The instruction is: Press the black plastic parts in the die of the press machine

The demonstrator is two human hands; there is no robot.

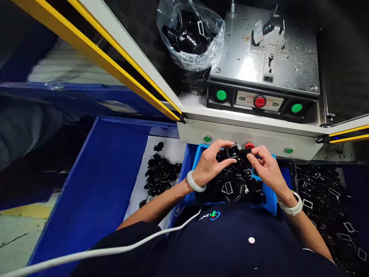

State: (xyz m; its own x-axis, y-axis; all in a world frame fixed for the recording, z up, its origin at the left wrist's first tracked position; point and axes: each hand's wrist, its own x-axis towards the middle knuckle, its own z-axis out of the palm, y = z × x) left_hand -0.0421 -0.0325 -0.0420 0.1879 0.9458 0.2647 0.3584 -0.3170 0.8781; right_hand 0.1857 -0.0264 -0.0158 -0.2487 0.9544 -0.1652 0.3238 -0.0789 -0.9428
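Observation:
My left hand (210, 163) and my right hand (266, 167) meet over a small blue tray (191, 154) heaped with black plastic parts (236, 184). Both pinch the same small black part with a metal loop (234, 151), fingers curled round it. The left wrist wears a pale bangle, the right a white watch. The tray rests against my body, just below the machine's front edge.
A press with a metal plate (245, 57), two green buttons (221, 95) and a red stop button (259, 102) stands ahead. A plastic bag of black parts (191, 32) sits at its left. More black parts lie in a blue crate (160, 173) at left and in a bin (325, 192) at right.

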